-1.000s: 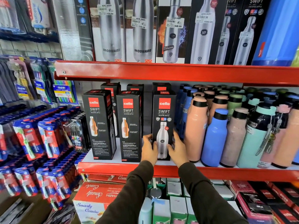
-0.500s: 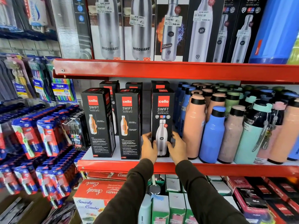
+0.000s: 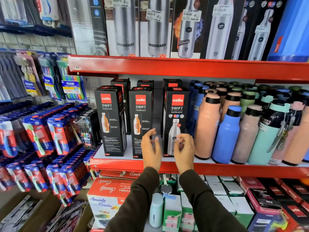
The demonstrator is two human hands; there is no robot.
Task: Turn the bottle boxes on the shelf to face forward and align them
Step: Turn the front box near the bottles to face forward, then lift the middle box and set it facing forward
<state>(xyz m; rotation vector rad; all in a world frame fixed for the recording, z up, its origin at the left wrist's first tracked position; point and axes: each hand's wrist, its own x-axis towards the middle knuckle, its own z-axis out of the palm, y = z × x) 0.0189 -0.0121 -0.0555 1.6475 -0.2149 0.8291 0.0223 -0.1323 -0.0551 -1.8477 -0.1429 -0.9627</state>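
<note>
Three black Cello Swift bottle boxes stand upright along the front of the red middle shelf (image 3: 117, 164): a left box (image 3: 110, 121), a middle box (image 3: 140, 119) and a right box (image 3: 176, 118). All three show their fronts. More black boxes stand behind them. My left hand (image 3: 150, 148) hovers in front of the gap between the middle and right boxes, fingers spread, holding nothing. My right hand (image 3: 184, 149) floats just before the lower part of the right box, fingers loosely curled and apart, off the box.
Loose peach (image 3: 207, 126), blue (image 3: 225, 134) and teal bottles crowd the shelf right of the boxes. Boxed steel bottles fill the upper shelf (image 3: 167, 67). Toothbrush packs (image 3: 38, 134) hang at the left. Boxes and small cartons sit on the lower shelf.
Both hands held the right box by its sides before. Now they have let go and drawn back a little toward me, fingers apart.
</note>
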